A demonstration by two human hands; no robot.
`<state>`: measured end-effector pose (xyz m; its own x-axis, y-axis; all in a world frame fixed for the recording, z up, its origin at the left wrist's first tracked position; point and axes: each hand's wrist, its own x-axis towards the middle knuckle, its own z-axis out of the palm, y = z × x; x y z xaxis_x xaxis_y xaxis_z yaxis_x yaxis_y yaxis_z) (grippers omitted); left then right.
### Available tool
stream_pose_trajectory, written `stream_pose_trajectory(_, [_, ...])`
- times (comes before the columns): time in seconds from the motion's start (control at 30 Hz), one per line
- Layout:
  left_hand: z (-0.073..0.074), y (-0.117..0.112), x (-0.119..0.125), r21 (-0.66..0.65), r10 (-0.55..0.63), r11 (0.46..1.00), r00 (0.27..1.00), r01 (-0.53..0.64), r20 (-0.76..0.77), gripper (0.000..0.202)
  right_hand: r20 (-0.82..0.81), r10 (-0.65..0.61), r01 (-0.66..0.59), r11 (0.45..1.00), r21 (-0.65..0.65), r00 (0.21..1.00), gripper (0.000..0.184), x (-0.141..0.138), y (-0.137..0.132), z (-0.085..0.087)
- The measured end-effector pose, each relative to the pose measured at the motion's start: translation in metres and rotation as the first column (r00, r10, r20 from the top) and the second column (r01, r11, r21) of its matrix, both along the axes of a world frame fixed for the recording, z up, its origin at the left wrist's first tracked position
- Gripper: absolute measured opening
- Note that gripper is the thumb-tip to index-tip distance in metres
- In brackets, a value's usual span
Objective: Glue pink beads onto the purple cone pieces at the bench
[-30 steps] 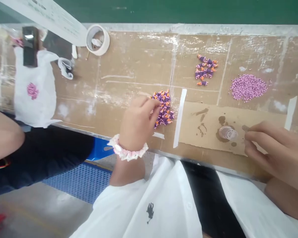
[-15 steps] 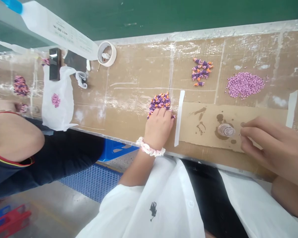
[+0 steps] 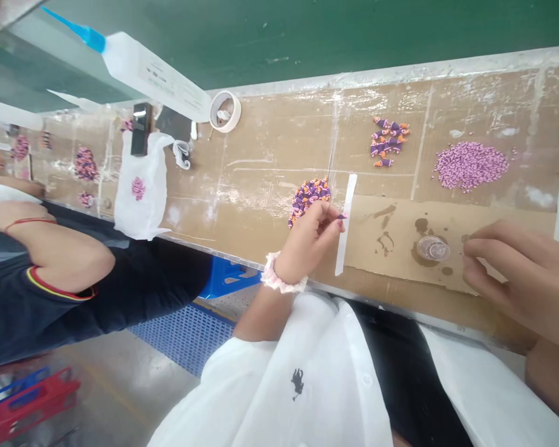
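Observation:
My left hand [image 3: 305, 242], with a white scrunchie at its wrist, pinches a small purple figure piece [image 3: 341, 216] between thumb and fingertips. Just behind that hand lies a pile of purple, orange and pink figure pieces [image 3: 310, 194]. My right hand [image 3: 517, 264] hovers over the cardboard strip [image 3: 395, 273], thumb and fingers closed together; what they hold, if anything, is too small to make out. To the left of its fingertips a small clear cup [image 3: 433, 248] stands among dark wet spots on the cardboard.
A loose group of finished-looking figures [image 3: 387, 143] and a heap of tiny pink pieces [image 3: 471, 165] lie farther back. A white bottle with a blue nozzle [image 3: 156, 74] leans by a tape roll [image 3: 225, 112]. At left are a white bag [image 3: 142, 167], a phone [image 3: 141, 129] and a co-worker's arm [image 3: 65, 248].
My left hand has lifted from the pile and turned, now with a purple piece in its fingertips. My right hand keeps its place near the cup. The whole view has shifted slightly.

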<state>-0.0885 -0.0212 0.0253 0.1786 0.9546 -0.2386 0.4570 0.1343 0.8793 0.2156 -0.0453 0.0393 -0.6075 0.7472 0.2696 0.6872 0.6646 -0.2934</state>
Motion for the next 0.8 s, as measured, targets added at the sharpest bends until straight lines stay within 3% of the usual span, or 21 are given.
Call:
stream_pose_trajectory(0.1, [0.001, 0.006, 0.01, -0.23, 0.123, 0.972, 0.919, -0.036, 0.374, 0.026, -0.013, -0.03, 0.03, 1.0, -0.004, 0.999, 0.006, 0.0, -0.001, -0.001])
stream_pose_trajectory(0.27, [-0.005, 0.012, 0.035, -0.405, 0.256, 0.914, 0.734, 0.029, 0.629, 0.034, -0.046, -0.05, 0.049, 0.999, -0.021, 0.998, 0.006, -0.003, 0.001, 0.002])
stream_pose_trajectory(0.4, [-0.009, 0.014, 0.046, -0.461, 0.328, 0.886, 0.647, 0.043, 0.689, 0.035, -0.053, -0.048, 0.049, 0.998, 0.025, 0.997, 0.01, -0.004, 0.003, 0.005])
stream_pose_trajectory(0.6, [-0.015, 0.016, 0.046, -0.43, 0.303, 0.902, 0.663, 0.032, 0.684, 0.038, -0.056, -0.058, 0.06, 0.998, 0.036, 0.997, 0.011, -0.004, 0.002, 0.006])
stream_pose_trajectory(0.8, [-0.02, 0.016, 0.048, -0.392, 0.287, 0.92, 0.634, 0.028, 0.718, 0.034, -0.059, -0.072, 0.073, 0.997, 0.028, 0.996, 0.008, -0.006, 0.003, 0.002])
